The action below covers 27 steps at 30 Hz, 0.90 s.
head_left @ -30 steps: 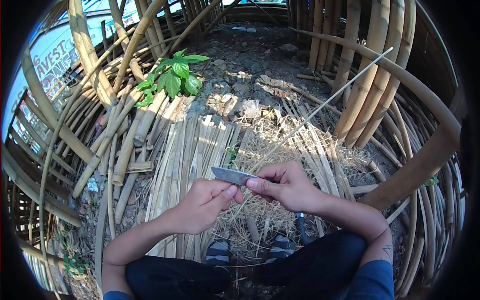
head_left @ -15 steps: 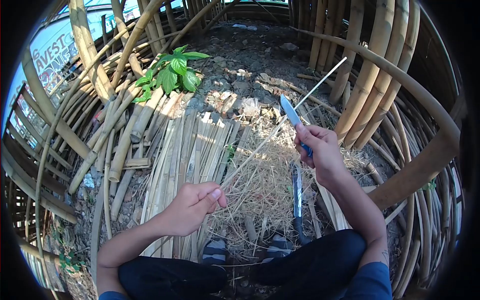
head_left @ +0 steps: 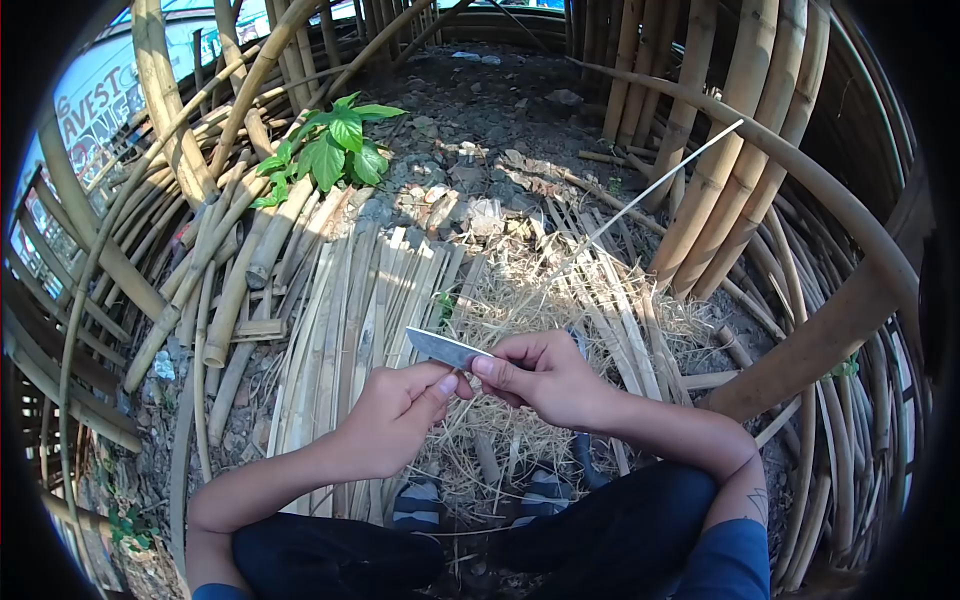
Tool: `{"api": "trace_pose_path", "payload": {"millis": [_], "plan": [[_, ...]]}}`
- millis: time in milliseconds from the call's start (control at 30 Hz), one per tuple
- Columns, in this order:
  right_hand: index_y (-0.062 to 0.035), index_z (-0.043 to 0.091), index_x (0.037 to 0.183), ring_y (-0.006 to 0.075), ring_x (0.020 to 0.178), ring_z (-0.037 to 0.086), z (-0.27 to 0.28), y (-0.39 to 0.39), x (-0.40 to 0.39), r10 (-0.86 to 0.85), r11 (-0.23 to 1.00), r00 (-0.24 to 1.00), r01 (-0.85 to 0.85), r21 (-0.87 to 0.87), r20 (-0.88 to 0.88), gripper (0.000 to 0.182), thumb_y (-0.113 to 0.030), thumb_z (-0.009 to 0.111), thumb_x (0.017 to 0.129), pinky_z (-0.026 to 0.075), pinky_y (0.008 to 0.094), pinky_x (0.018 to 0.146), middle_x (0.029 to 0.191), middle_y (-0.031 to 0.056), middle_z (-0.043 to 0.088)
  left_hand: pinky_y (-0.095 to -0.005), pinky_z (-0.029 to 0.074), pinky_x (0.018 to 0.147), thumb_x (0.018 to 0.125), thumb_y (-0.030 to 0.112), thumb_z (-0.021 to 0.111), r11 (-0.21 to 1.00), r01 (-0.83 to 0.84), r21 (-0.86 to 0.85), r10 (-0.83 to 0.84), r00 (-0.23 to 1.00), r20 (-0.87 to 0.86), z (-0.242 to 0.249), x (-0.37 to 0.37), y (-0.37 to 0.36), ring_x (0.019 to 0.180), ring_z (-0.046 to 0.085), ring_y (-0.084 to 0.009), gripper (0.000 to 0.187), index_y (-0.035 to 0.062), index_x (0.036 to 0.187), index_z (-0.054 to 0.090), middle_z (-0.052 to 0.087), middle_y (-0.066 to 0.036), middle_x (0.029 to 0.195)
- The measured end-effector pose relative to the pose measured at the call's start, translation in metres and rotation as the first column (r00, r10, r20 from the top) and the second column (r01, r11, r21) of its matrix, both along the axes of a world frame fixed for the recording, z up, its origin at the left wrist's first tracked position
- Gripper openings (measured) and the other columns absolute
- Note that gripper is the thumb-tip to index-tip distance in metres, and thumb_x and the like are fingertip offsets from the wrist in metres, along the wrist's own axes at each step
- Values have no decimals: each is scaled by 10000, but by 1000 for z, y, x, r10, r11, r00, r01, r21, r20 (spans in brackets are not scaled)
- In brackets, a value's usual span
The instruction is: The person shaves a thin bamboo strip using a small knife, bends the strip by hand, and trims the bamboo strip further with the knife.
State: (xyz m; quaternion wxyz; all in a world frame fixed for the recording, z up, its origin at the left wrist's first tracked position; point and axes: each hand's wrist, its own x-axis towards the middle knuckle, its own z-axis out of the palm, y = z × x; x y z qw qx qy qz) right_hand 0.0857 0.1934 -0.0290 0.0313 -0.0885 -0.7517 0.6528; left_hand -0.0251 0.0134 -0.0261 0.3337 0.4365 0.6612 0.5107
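My right hand [head_left: 548, 382] is closed around a knife [head_left: 442, 349], its blade pointing left across the top of my left hand's fingers. My left hand [head_left: 395, 415] pinches a thin bamboo strip [head_left: 660, 182], which slants away to the upper right with its pale far end high beside the bamboo poles. Both hands meet in front of my knees, fingertips right beside each other. The knife's handle and the near end of the strip are hidden in my fingers.
Split bamboo slats [head_left: 345, 310] lie in a row at the left of a heap of shavings [head_left: 510, 300]. A dark tool handle [head_left: 587, 462] rests near my right foot. Upright bamboo poles [head_left: 735, 160] stand at the right. A leafy plant [head_left: 335, 145] grows beyond the slats.
My right hand has brought the knife down and left to my left hand, turning the blade leftward. The strip's far end has shifted right. My left hand has stayed nearly in place.
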Motion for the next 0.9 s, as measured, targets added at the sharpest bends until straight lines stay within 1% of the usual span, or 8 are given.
{"api": "trace_pose_path", "payload": {"millis": [33,133,233,333,500,700,833,900], "plan": [[-5,689,835,35,558,429,4,0,2,2,1000,1000,-2,0,0,315,-292,613,941,347,228,502,613,-30,532,-253,348,501,1006,139,437,1000,6,6,-5,996,-88,2,0,-1,552,403,-57,255,-23,984,632,471,1,602],[-4,688,834,34,559,431,9,1,7,-3,1000,1000,3,1,18,318,-295,617,938,351,228,502,610,-31,534,-254,340,486,1003,137,441,1000,24,1,-24,988,-155,8,0,-5,535,396,-55,247,-23,975,627,446,5,579],[-4,677,816,35,545,424,6,11,8,-69,998,997,69,-6,-45,313,-282,611,943,339,225,491,597,-33,523,-225,311,507,1021,142,408,999,-6,40,9,997,-83,10,0,-9,541,356,-42,271,-24,947,608,396,42,585],[0,649,793,42,513,400,19,26,10,-240,964,968,229,-137,-67,286,-236,604,949,294,218,467,586,-26,499,-225,306,500,1023,149,406,1000,-27,8,27,995,-94,9,-3,-18,532,351,-38,282,-24,932,609,390,44,573],[8,644,801,46,503,403,19,30,13,-292,943,955,278,-181,-54,266,-214,609,944,294,213,463,612,-8,524,-235,310,481,1015,142,421,1000,-20,6,21,988,-151,8,-4,-17,520,363,-41,265,-20,933,614,403,32,569],[-36,595,746,43,482,403,36,58,20,-506,852,858,482,-204,-86,343,-305,576,958,301,198,455,571,-17,489,-247,330,477,1009,143,434,999,-31,-6,30,990,-141,6,-5,-22,517,384,-51,254,-16,932,617,417,17,567],[-36,602,763,48,467,397,21,40,17,-345,928,933,324,-185,-97,340,-310,571,961,261,198,412,570,-4,495,-223,304,494,1023,165,405,999,-23,-23,20,992,-123,1,-1,-14,514,333,-41,281,-9,939,610,380,47,561],[-17,619,781,50,480,405,9,24,12,-236,961,968,220,-169,-82,329,-296,592,952,287,201,436,577,-7,506,-221,304,499,1024,170,404,1000,-6,-31,3,993,-115,2,4,-11,514,329,-40,286,-11,938,608,381,46,562]]}}
